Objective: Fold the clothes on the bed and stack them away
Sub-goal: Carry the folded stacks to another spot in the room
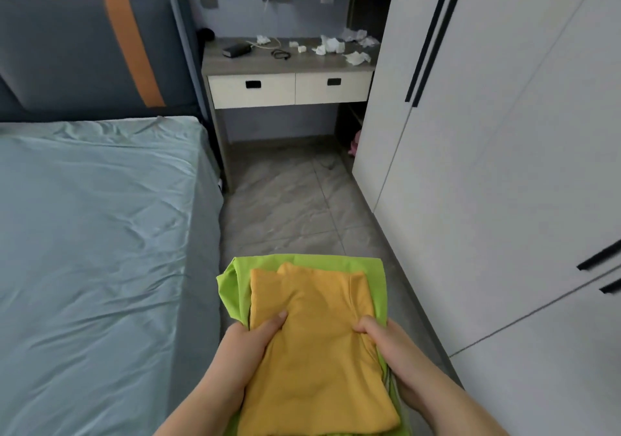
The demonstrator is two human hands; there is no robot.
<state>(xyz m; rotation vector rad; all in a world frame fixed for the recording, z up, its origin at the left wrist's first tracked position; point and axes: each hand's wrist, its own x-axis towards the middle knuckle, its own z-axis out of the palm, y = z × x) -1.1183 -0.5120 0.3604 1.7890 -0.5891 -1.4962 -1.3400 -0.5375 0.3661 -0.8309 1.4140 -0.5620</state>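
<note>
A folded yellow garment (pixel 316 341) lies on top of a folded lime-green garment (pixel 376 277), making a small stack held in front of me over the floor beside the bed. My left hand (pixel 247 345) grips the stack's left edge, thumb on the yellow top. My right hand (pixel 389 345) grips the right edge the same way, its fingers hidden beneath. The bed (pixel 94 234), under a light blue sheet, shows no clothes in the part I see.
A white wardrobe (pixel 504 167) with black handles stands shut on the right. Ahead, a desk (pixel 285 66) with two drawers carries crumpled tissues, a cable and a black case. Grey tiled floor (pixel 289 207) runs between bed and wardrobe. The padded headboard (pixel 84 42) rises at the left.
</note>
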